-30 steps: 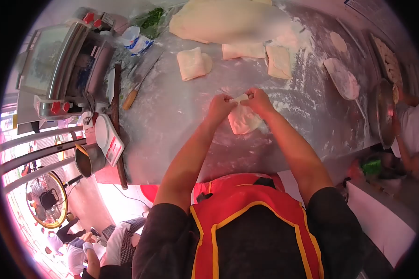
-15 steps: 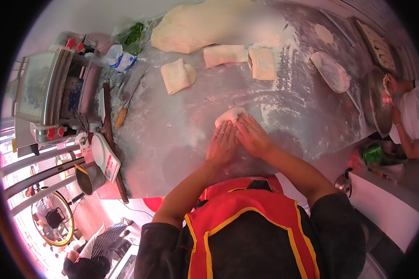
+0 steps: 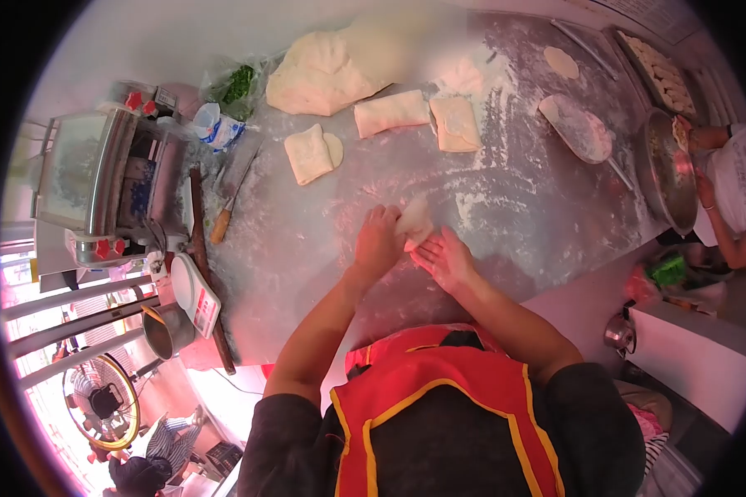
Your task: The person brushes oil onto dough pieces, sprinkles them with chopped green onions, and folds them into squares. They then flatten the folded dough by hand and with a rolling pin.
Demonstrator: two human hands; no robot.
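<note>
A small lump of pale dough (image 3: pixel 414 220) sits between my two hands on the floured metal table (image 3: pixel 323 240). My left hand (image 3: pixel 379 243) curls around its left side, fingers on the dough. My right hand (image 3: pixel 444 259) lies flat and open just below it, fingertips touching the lump's lower edge. Farther back lie three folded dough squares (image 3: pixel 309 154) (image 3: pixel 390 113) (image 3: pixel 455 123) and a large dough mass (image 3: pixel 327 70).
A knife with a wooden handle (image 3: pixel 228 207) and a long rolling pin (image 3: pixel 207 273) lie at the left, beside a scale (image 3: pixel 196 293), a metal cup (image 3: pixel 167 330) and a dough machine (image 3: pixel 99 182). At the right, another person (image 3: pixel 733 199) works by a metal pan (image 3: pixel 670 170).
Both hands were pressing flat on the dough half a second ago. Now the left hand cups the lump and the right palm has slid down and turned open.
</note>
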